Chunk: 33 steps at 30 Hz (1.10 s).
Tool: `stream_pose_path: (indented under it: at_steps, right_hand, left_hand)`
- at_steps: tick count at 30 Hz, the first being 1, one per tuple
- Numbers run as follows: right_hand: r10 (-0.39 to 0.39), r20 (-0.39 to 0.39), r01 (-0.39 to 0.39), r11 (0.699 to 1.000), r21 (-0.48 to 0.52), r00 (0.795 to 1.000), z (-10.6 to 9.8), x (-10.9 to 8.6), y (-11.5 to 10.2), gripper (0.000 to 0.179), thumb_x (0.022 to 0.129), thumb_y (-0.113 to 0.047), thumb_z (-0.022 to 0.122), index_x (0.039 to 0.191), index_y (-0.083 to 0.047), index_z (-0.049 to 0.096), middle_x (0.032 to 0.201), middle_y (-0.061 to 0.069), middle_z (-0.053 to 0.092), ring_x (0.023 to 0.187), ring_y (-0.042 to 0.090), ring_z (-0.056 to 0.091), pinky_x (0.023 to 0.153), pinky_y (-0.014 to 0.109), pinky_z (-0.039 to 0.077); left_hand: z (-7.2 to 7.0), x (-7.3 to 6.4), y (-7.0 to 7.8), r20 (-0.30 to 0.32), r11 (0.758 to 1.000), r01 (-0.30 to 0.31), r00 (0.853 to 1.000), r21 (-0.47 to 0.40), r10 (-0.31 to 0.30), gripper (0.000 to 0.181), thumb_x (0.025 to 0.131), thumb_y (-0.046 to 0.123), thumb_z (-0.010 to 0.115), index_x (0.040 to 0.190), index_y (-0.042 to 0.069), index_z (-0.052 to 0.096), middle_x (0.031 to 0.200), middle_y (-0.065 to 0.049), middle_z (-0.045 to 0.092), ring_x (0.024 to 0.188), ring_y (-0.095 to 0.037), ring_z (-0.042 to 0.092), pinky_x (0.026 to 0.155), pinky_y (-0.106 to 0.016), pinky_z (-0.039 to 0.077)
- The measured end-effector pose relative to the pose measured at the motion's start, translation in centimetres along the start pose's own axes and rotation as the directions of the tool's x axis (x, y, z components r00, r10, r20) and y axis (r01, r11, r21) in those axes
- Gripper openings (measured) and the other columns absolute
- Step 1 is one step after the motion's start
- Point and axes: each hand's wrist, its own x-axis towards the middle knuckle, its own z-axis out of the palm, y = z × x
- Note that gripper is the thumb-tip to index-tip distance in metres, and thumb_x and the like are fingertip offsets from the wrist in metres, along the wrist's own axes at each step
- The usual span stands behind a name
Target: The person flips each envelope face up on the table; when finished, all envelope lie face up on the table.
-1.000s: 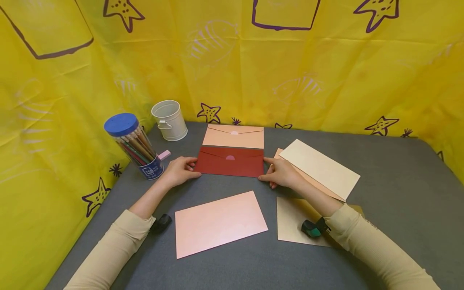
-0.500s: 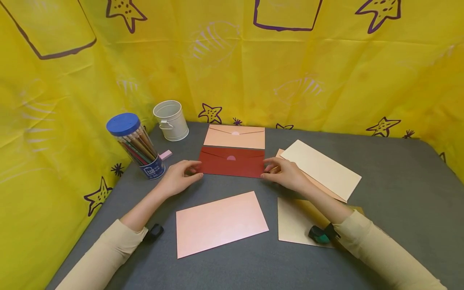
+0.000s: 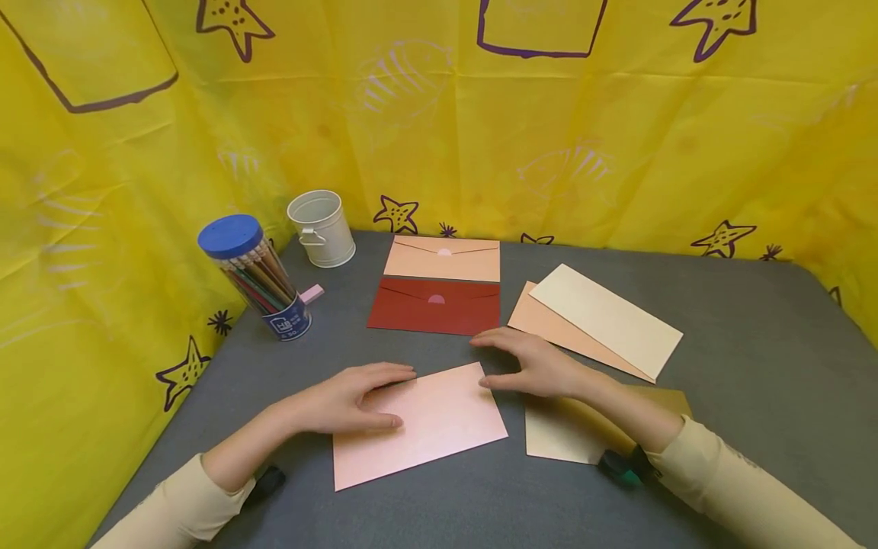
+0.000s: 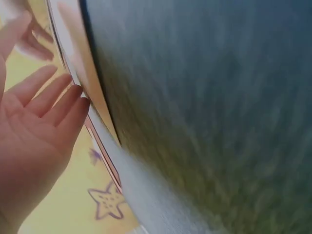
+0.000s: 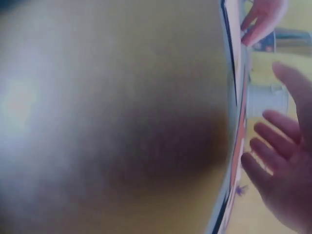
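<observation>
Pink env. [image 3: 439, 427] is seen flat on the table [image 3: 583, 511], close to the front. L hand [image 3: 343, 400] is held over its left part, spread, w/ nothing gripped. R hand [image 3: 538, 362] is held at its far right corner, also spread, nothing gripped; touch can't be told. Red env. [image 3: 432, 313] is set behind.

A desk-like corner is suggested by a grey tabletop [image 3: 748, 343], bordered by patterned yellow cloth [image 3: 480, 130] and set with envelopes [image 3: 437, 311] and pencils [image 3: 266, 276].
</observation>
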Motion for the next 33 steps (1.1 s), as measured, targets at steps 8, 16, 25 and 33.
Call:
stream_pose_path:
  at_steps: [8, 16, 25, 33]
  right_hand:
    - [-0.122, 0.275, 0.143, 0.988, -0.056, 0.954, 0.9, -1.2, -1.3, 0.084, 0.086, -0.052, 0.07, 0.152, -0.013, 0.036, 0.158, 0.005, 0.028, 0.147, 0.022, 0.019, 0.113, 0.049, 0.026]
    - [-0.121, 0.383, 0.177, 0.977, -0.115, 0.916, 0.9, -1.7, -1.5, 0.096, 0.085, -0.057, 0.067, 0.156, -0.014, 0.021, 0.163, 0.001, 0.012, 0.148, 0.019, 0.009, 0.116, 0.05, 0.016]
    - [-0.073, 0.368, 0.145, 0.974, -0.173, 0.927, 0.6, -2.3, -1.3, 0.094, 0.084, -0.06, 0.066, 0.156, -0.015, 0.023, 0.162, -0.001, 0.016, 0.147, 0.013, 0.013, 0.117, 0.047, 0.014]
    - [-0.135, 0.327, 0.227, 0.937, -0.264, 0.936, 0.4, -2.7, -1.3, 0.089, 0.086, -0.061, 0.062, 0.153, -0.011, 0.033, 0.158, 0.006, 0.027, 0.144, 0.021, 0.027, 0.111, 0.045, 0.032]
  left_hand:
    - [1.7, -1.0, 2.4, 0.136, 0.996, 0.027, 0.99, 0.088, -0.039, 0.095, 0.084, 0.062, 0.065, 0.155, 0.011, 0.027, 0.162, -0.002, 0.017, 0.148, -0.02, 0.01, 0.115, -0.048, 0.022]
    - [2.4, -2.0, 3.3, 0.182, 0.985, 0.022, 0.982, 0.169, -0.053, 0.114, 0.078, 0.066, 0.068, 0.156, 0.005, 0.013, 0.163, -0.007, 0.001, 0.149, -0.024, 0.0, 0.116, -0.048, 0.016]
    - [2.0, -2.1, 2.3, 0.177, 0.982, 0.061, 0.98, 0.18, -0.094, 0.114, 0.077, 0.068, 0.068, 0.157, 0.01, 0.012, 0.164, -0.005, 0.0, 0.149, -0.022, -0.001, 0.117, -0.049, 0.011]
    - [1.8, -2.1, 1.8, 0.17, 0.981, 0.091, 0.978, 0.17, -0.12, 0.112, 0.076, 0.07, 0.067, 0.157, 0.014, 0.015, 0.164, -0.003, 0.003, 0.149, -0.022, 0.002, 0.115, -0.054, 0.015]
